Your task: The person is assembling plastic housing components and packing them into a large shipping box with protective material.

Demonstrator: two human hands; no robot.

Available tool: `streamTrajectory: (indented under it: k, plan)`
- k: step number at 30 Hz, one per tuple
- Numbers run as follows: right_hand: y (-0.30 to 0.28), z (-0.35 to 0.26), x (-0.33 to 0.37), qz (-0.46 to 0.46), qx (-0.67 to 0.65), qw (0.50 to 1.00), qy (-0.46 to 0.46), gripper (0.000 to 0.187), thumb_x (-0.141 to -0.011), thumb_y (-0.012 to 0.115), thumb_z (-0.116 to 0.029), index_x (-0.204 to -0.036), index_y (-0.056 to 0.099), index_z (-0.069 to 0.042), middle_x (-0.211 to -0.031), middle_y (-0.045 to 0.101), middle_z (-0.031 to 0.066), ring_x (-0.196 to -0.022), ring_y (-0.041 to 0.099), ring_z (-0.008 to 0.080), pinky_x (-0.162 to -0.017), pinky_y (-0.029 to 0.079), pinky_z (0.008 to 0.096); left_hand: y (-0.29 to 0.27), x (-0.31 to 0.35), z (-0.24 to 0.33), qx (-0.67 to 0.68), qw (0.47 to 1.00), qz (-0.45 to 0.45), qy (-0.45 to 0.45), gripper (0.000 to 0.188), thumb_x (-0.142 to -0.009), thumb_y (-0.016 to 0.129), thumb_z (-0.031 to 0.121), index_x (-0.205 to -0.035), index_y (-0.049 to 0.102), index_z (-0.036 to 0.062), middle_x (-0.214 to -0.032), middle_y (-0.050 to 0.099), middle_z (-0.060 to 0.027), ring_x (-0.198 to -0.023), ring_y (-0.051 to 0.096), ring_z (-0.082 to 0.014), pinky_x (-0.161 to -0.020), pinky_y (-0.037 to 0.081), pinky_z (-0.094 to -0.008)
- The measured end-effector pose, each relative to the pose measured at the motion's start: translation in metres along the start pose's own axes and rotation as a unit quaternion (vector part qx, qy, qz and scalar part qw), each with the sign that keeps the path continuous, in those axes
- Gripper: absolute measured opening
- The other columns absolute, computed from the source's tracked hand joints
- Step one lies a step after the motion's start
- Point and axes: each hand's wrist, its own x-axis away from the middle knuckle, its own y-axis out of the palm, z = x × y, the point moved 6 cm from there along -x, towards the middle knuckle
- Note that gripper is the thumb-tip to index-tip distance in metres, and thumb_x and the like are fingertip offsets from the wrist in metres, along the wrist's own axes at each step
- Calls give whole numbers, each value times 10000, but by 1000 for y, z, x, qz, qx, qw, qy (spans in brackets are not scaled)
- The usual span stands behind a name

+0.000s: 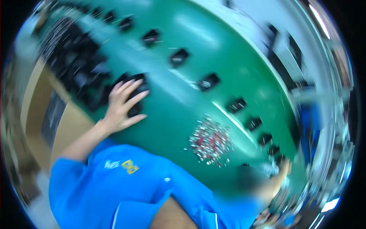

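My left hand lies palm down with its fingers spread over a few dark box-like pieces. They are at the near edge of a large heap of black parts; the palm hides some of them. On the far right my bare right forearm reaches out from a blue sleeve. My right hand is small and smeared there, near the end of a row of small black boxes; its fingers cannot be made out. Between my hands sits a pile of tiny silver-white pieces with red wires.
The green tabletop carries the spaced-out row of black boxes along its far side. An open cardboard box stands by my left arm. A dark blurred shape is beside my right arm. Clear plastic-like items lie near my right hand.
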Motion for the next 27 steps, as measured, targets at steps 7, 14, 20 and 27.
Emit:
streamTrajectory:
  k: [7, 14, 20, 27]
  plan:
    - [-103, -83, -30, 108, 43, 993, 16, 502, -774, 796, -411, -1228, 648, -258, -1416, 527, 57, -1266, 503, 337, -1008, 438, 505, -47, 55, -23, 29, 985, 165, -42, 740, -893, 693, 428, -1482, 423, 70, -1515, 433, -108, -1383, 408, -266, -1188, 246, -468]
    - [-300, -288, 38, 416, -69, 849, -320, 387, -930, 692, -250, -1297, 621, -149, -1417, 559, 92, -1284, 527, 306, -1066, 421, 437, -185, 173, -152, 10, 854, 427, -298, 377, -883, 622, 83, -1249, 554, 20, -1205, 616, -108, -1065, 596, -256, -962, 471, -365]
    - [-462, -541, 340, 287, -283, 728, -554, 407, -855, 694, 12, -1244, 654, -102, -1332, 628, 91, -1200, 596, 245, -1038, 465, 378, -145, 268, -316, 79, 884, 120, -444, 245, -878, 615, 103, -1111, 635, 29, -1033, 671, -113, -984, 633, -273, -897, 505, -372]
    - [-458, -754, 621, 122, -327, 385, -854, 242, -819, 733, -166, -1052, 694, -115, -1153, 698, 33, -997, 642, 182, -915, 490, 366, -19, 263, -329, 104, 974, -52, -192, 247, -855, 661, 197, -1075, 696, 90, -1144, 652, -85, -1104, 575, -281, -984, 442, -420]
